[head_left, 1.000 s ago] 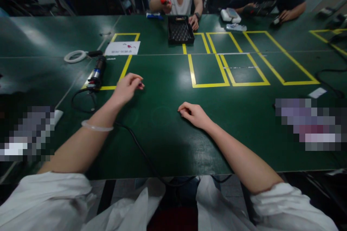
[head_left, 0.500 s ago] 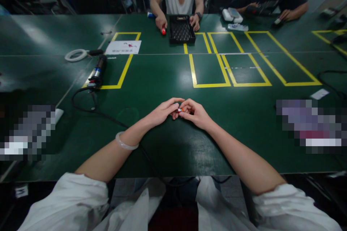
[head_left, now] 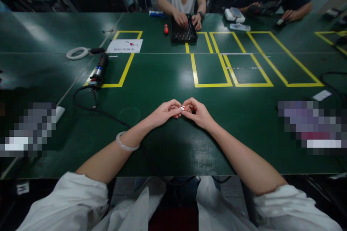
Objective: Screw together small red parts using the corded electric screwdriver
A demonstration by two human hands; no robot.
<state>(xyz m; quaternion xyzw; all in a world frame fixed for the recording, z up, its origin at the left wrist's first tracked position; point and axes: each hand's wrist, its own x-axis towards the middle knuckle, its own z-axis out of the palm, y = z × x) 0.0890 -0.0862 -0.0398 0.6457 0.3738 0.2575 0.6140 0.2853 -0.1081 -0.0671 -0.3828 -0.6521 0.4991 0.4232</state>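
A small white and orange-red piece (head_left: 183,108) is pinched between my hands above the green table; its kind is too small to make out. My left hand (head_left: 167,112) holds it from the left, with thumb and fingers closed together. From the other side, my right hand (head_left: 197,113) grips it with curled fingers, which hide part of it. Both forearms reach in over the table's near edge, and a pale bracelet (head_left: 127,142) circles my left wrist.
On the left lie a cylindrical black tool (head_left: 100,68) with a cable, a white coil (head_left: 77,53) and a printed sheet (head_left: 124,46). Yellow tape (head_left: 213,85) marks rectangles. Across the table, a person reaches into a black tray (head_left: 183,38) beside a red object (head_left: 166,28). Blurred-out items flank me.
My left fingers have curled in and the small piece has turned slightly between my hands. Across the table, the person has let go of the red object and put a hand into the tray.
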